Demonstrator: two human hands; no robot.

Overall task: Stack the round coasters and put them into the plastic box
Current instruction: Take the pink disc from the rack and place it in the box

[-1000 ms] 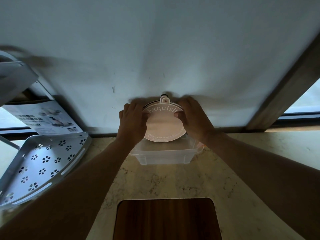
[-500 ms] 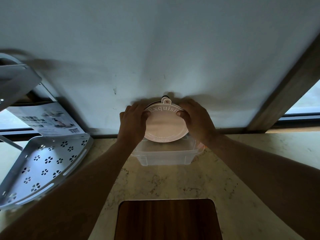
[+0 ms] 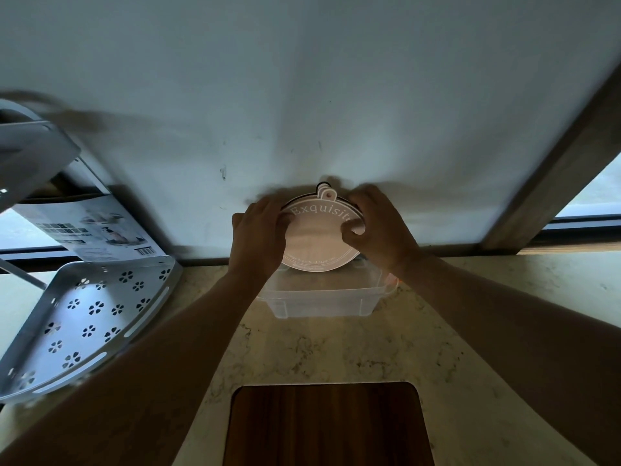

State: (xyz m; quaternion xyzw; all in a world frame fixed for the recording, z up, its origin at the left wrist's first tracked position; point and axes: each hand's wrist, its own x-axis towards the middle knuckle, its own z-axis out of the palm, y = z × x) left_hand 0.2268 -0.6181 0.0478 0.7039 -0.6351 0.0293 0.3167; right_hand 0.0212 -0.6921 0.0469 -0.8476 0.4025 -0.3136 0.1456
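A stack of round pale pink coasters (image 3: 317,240), the top one lettered "Exquisite" with a small hanging tab at the far side, is held tilted over the clear plastic box (image 3: 322,299). My left hand (image 3: 257,237) grips the stack's left edge and my right hand (image 3: 376,227) grips its right edge, thumb on the top face. The stack's near edge sits at or just inside the box's far rim; the lower coasters show only as dark edges behind the top one. The box stands on the marble counter against the wall.
A grey perforated metal corner shelf (image 3: 84,317) with a printed card (image 3: 87,230) stands at the left. A dark wooden board (image 3: 327,425) lies inset in the counter (image 3: 470,331) at the front. A white wall rises right behind the box; a wooden window frame (image 3: 554,169) slants at the right.
Both hands hold the coaster stack over the box nearly unmoved; my right thumb has shifted slightly further onto the top face.
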